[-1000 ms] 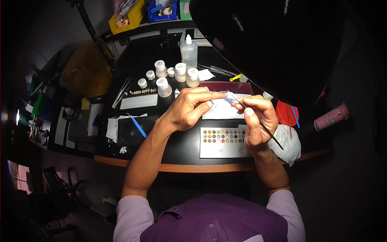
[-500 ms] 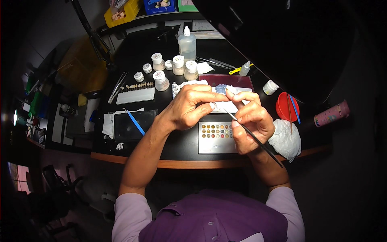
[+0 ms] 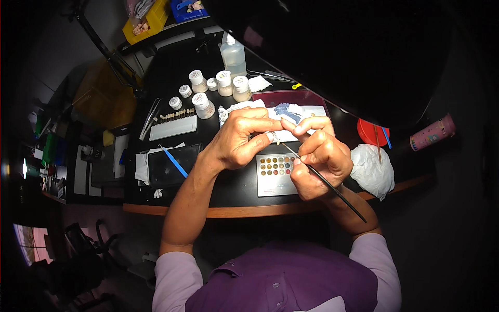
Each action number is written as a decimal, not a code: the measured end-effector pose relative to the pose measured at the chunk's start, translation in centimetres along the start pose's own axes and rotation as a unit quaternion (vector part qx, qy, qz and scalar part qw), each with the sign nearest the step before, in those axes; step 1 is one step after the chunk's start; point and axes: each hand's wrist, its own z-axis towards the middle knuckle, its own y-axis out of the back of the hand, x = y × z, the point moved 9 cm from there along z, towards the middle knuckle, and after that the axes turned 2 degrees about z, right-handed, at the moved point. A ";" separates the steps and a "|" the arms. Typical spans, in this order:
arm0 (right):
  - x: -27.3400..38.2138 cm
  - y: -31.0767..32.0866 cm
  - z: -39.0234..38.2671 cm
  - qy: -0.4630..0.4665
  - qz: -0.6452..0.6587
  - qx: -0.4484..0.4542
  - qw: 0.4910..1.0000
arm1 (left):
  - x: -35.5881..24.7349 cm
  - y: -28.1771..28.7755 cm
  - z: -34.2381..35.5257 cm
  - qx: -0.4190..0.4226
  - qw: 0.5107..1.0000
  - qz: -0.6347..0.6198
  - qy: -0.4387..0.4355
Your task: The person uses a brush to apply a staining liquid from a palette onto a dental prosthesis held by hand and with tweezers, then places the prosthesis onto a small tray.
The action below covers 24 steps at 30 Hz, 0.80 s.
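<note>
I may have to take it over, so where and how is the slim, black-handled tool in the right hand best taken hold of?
Probably by the rear stretch of the slim black-handled tool, pinched across its shaft from the person's right. That end juts free behind the right hand, slanting back toward the body; the front end points toward the left hand.

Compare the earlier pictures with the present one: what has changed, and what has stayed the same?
The right hand has moved left, closer to the left hand. The tip of the brush sits lower in the picture, near the left thumb. Nothing was visibly released or newly grasped: the right hand still holds the brush. The jars and colour palette stayed put; the whole view shifted slightly.
</note>
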 end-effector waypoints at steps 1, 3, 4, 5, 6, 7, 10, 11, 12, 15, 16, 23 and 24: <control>0.2 0.2 0.1 0.013 -0.002 -0.013 1.000 | 0.0 -0.1 0.1 0.003 1.000 -0.003 0.006; 0.3 0.4 0.4 0.038 -0.005 -0.042 0.998 | -0.1 0.0 0.3 0.019 0.999 -0.007 0.030; 0.3 0.5 0.5 0.040 -0.004 -0.047 0.998 | -0.3 0.0 0.4 0.041 0.998 0.006 0.047; 0.5 0.5 0.7 0.043 -0.006 -0.047 0.998 | -0.6 0.1 0.4 0.037 0.998 0.002 0.044; 0.7 0.5 0.9 0.046 -0.009 -0.046 0.998 | -0.8 0.2 0.5 0.034 0.999 -0.003 0.040; 0.9 0.5 1.0 0.049 -0.013 -0.046 0.998 | -1.0 0.2 0.5 0.030 0.999 -0.008 0.036; 0.8 0.8 0.7 0.043 -0.021 -0.058 0.997 | -1.3 0.0 0.8 0.034 0.998 -0.039 0.043; 0.9 0.9 0.7 0.043 -0.032 -0.055 0.997 | -1.3 -0.1 0.8 0.040 0.998 -0.033 0.044; 1.0 1.0 0.7 0.045 -0.039 -0.055 0.997 | -1.4 -0.2 0.9 0.046 0.998 -0.026 0.045; 1.0 1.0 0.6 0.045 -0.048 -0.056 0.996 | -1.5 -0.4 1.0 0.029 0.999 -0.026 0.024; 0.9 1.1 0.6 0.041 -0.044 -0.061 0.996 | -1.5 -0.3 0.9 0.019 0.999 -0.024 0.018; 0.4 1.5 0.4 0.022 -0.050 -0.077 0.996 | -0.7 -0.7 0.4 -0.007 0.998 -0.018 0.066; 0.4 1.6 0.4 0.022 -0.051 -0.079 0.995 | -0.5 -0.8 0.3 -0.011 0.997 -0.016 0.069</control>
